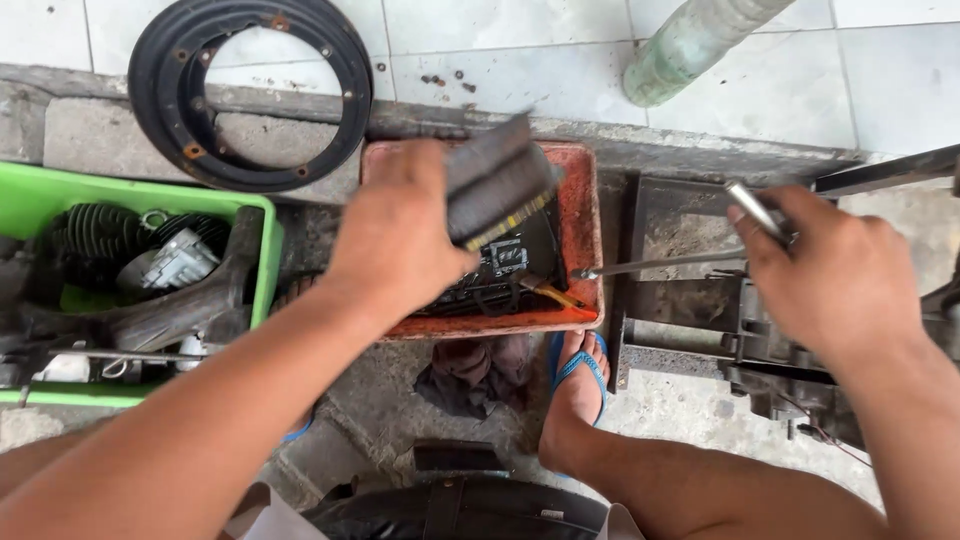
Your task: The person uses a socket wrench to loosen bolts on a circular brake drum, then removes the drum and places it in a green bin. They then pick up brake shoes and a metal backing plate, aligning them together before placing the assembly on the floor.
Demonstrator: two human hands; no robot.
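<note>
My left hand (395, 228) grips a dark ribbed metal block (497, 178) and holds it tilted over a shallow red tray (582, 215) of oily black parts. My right hand (835, 275) is closed round the silver handle of a long metal tool (752, 208). A thin steel rod (655, 264) runs from under that hand leftward to the red tray's right rim. The right hand hovers over a rusty dark metal frame (690, 300) on the ground. My foot in a blue sandal (578, 375) rests just below the tray.
A green crate (262, 262) at the left holds a finned engine cylinder and other dirty parts. A black metal ring (250, 90) leans on the concrete kerb behind. A pale green bottle (690, 45) lies on white tiles. A dark rag (480, 372) sits under the tray.
</note>
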